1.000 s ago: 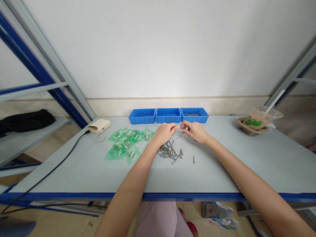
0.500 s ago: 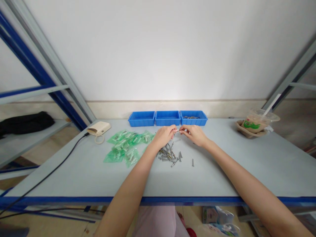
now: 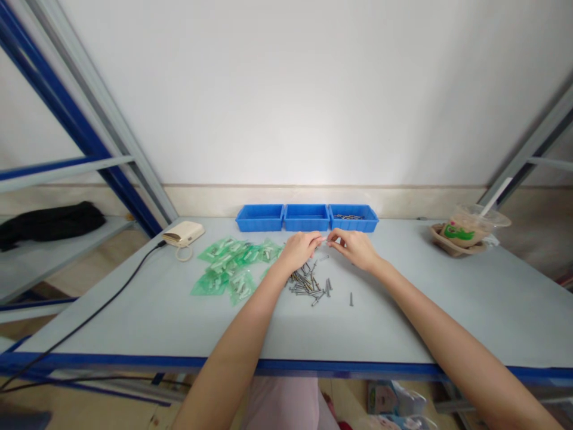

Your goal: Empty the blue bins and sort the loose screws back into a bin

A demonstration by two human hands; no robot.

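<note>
My left hand (image 3: 301, 249) is closed in a pinch over the far side of a pile of screws (image 3: 307, 285). Facing it, fingertips nearly meeting, my right hand (image 3: 353, 246) pinches too. Something small and pale shows between the two hands; its kind is too small to make out. A single screw (image 3: 351, 299) lies apart, to the right of the pile. Several green plastic bags (image 3: 228, 263) with small parts inside lie left of my left hand. Behind the hands, the right blue bin (image 3: 353, 225) holds some metal pieces.
A left blue bin (image 3: 259, 226) and a middle blue bin (image 3: 307, 226) stand in the same row by the wall. At left sits a cream-coloured device (image 3: 184, 232) with a black cable (image 3: 105, 303). A drink cup (image 3: 463, 228) stands in a holder at right.
Both hands remain pinched together over the pile, with only slight finger movement. The whole view has shifted a little. The screws, bags and bins keep their places.
</note>
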